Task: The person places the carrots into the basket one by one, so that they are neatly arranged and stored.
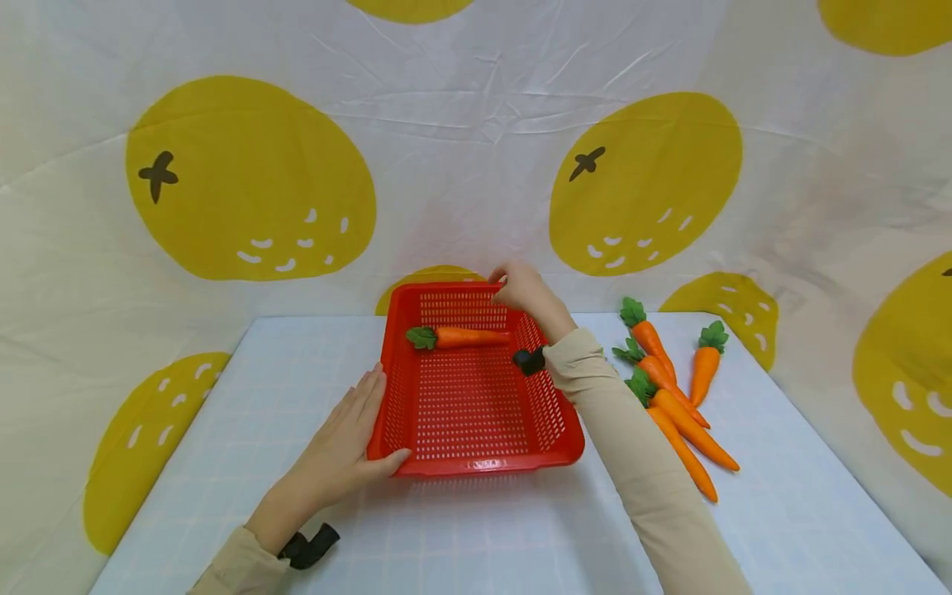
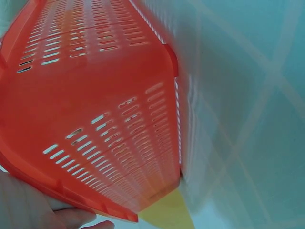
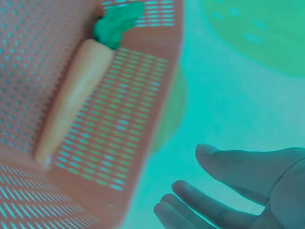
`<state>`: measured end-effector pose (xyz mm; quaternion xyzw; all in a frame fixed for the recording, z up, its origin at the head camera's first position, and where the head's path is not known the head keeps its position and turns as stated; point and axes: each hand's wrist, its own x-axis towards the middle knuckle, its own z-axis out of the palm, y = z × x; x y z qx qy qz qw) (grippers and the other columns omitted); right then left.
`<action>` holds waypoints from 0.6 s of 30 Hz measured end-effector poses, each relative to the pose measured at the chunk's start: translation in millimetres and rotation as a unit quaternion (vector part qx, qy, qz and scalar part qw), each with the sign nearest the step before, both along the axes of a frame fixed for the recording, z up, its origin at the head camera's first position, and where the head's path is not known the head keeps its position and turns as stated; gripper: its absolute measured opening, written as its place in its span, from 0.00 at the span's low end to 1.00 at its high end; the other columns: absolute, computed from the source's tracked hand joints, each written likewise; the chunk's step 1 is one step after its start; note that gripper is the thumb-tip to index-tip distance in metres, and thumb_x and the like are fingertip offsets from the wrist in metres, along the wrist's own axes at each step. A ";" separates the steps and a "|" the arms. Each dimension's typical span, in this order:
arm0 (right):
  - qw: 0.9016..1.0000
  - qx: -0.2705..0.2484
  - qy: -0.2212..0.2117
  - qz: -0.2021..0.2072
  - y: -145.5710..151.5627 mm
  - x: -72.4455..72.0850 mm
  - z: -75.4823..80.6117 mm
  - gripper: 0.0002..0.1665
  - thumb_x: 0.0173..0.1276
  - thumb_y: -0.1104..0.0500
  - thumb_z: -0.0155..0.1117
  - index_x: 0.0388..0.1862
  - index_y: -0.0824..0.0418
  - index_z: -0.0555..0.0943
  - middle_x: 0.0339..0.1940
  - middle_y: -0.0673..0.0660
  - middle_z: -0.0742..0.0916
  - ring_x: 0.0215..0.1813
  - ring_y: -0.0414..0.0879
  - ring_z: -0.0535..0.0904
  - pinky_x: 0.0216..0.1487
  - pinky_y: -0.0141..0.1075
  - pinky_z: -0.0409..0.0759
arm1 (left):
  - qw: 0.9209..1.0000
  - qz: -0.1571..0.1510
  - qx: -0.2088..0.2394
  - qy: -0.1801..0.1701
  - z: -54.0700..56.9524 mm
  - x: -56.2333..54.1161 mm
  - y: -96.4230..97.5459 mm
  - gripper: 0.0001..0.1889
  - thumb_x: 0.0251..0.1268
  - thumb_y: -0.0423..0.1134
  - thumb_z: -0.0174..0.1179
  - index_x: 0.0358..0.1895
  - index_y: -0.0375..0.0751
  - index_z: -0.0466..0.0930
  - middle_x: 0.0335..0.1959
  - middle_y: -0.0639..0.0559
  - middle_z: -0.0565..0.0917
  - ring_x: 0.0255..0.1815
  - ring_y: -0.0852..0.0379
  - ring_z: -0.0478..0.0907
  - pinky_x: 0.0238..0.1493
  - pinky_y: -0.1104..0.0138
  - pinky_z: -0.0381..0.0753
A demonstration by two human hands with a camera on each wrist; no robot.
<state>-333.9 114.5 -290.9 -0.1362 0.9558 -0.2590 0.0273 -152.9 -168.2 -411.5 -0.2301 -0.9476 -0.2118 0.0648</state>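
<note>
A red plastic basket (image 1: 476, 464) with slotted walls stands on the table, its near side slightly raised. One orange carrot (image 1: 470, 337) with green leaves lies inside along the far wall; the right wrist view shows the carrot (image 3: 74, 100) too. My left hand (image 1: 338, 442) rests against the basket's left side, fingers straight, thumb at the near left corner. In the left wrist view, its fingers (image 2: 71, 217) lie along the rim. My right hand (image 1: 526, 296) is over the far right corner. Its thumb and fingers (image 3: 214, 205) are apart, with nothing between them.
Several loose carrots (image 1: 687, 417) lie on the table to the right of the basket, beside my right forearm. A pale checked cloth (image 1: 312, 355) covers the table. Behind it hangs a white sheet (image 1: 461, 165) printed with yellow fruit.
</note>
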 end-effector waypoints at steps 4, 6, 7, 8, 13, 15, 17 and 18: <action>1.000 -0.028 0.002 0.002 12.4 14.0 15.7 0.21 0.65 0.65 0.66 0.57 0.66 0.80 0.55 0.69 0.82 0.55 0.60 0.79 0.54 0.48 0.79 | 1.000 0.000 0.001 -0.003 0.1 -0.1 0.6 0.57 0.61 0.63 0.62 0.80 0.34 0.40 0.82 0.44 0.42 0.81 0.45 0.40 0.76 0.45 0.48; 0.999 -0.034 0.012 0.004 19.8 19.4 20.9 0.21 0.66 0.64 0.65 0.57 0.66 0.80 0.55 0.69 0.82 0.55 0.60 0.78 0.53 0.49 0.79 | 1.000 0.001 0.001 -0.003 0.1 -0.6 0.4 0.57 0.61 0.63 0.62 0.80 0.34 0.40 0.82 0.44 0.42 0.81 0.45 0.40 0.76 0.45 0.47; 0.999 -0.039 0.015 0.004 23.8 22.8 23.4 0.20 0.67 0.64 0.64 0.58 0.66 0.79 0.55 0.69 0.82 0.55 0.61 0.78 0.53 0.50 0.79 | 1.000 0.002 0.001 -0.004 0.2 -0.7 0.3 0.57 0.61 0.63 0.62 0.80 0.34 0.40 0.82 0.44 0.42 0.81 0.45 0.40 0.76 0.45 0.47; 0.999 -0.041 0.022 0.005 27.9 25.7 25.6 0.20 0.67 0.64 0.64 0.58 0.66 0.79 0.55 0.69 0.82 0.55 0.61 0.78 0.53 0.51 0.79 | 1.000 0.002 0.000 -0.004 0.1 -0.9 0.3 0.57 0.61 0.63 0.62 0.80 0.34 0.40 0.82 0.44 0.42 0.81 0.45 0.40 0.76 0.45 0.48; 0.996 -0.058 0.065 0.009 50.4 40.8 34.2 0.19 0.68 0.65 0.62 0.58 0.67 0.80 0.53 0.69 0.82 0.55 0.62 0.78 0.54 0.53 0.78 | 1.000 0.002 -0.002 -0.004 0.5 -1.4 0.6 0.57 0.60 0.63 0.63 0.80 0.34 0.40 0.82 0.44 0.42 0.81 0.45 0.40 0.76 0.44 0.48; 0.995 -0.066 0.077 0.008 59.7 47.6 36.3 0.20 0.68 0.66 0.62 0.58 0.68 0.79 0.54 0.69 0.82 0.55 0.63 0.78 0.56 0.53 0.77 | 1.000 0.003 -0.001 -0.004 0.8 -1.3 0.8 0.57 0.60 0.63 0.63 0.80 0.34 0.40 0.82 0.44 0.43 0.81 0.45 0.41 0.75 0.44 0.49; 0.994 -0.065 0.086 0.001 68.9 55.4 37.6 0.20 0.69 0.66 0.61 0.59 0.69 0.78 0.54 0.69 0.82 0.56 0.63 0.77 0.56 0.54 0.77 | 1.000 0.003 0.000 -0.005 1.2 -1.0 0.9 0.57 0.60 0.62 0.63 0.80 0.34 0.41 0.82 0.44 0.43 0.81 0.45 0.41 0.75 0.44 0.49; 0.994 -0.061 0.092 -0.003 73.7 59.3 37.7 0.20 0.69 0.66 0.61 0.60 0.69 0.78 0.54 0.69 0.82 0.56 0.63 0.77 0.56 0.54 0.77 | 1.000 0.003 0.001 -0.005 1.4 -0.8 0.9 0.57 0.60 0.62 0.63 0.80 0.34 0.41 0.82 0.44 0.43 0.81 0.45 0.41 0.75 0.44 0.49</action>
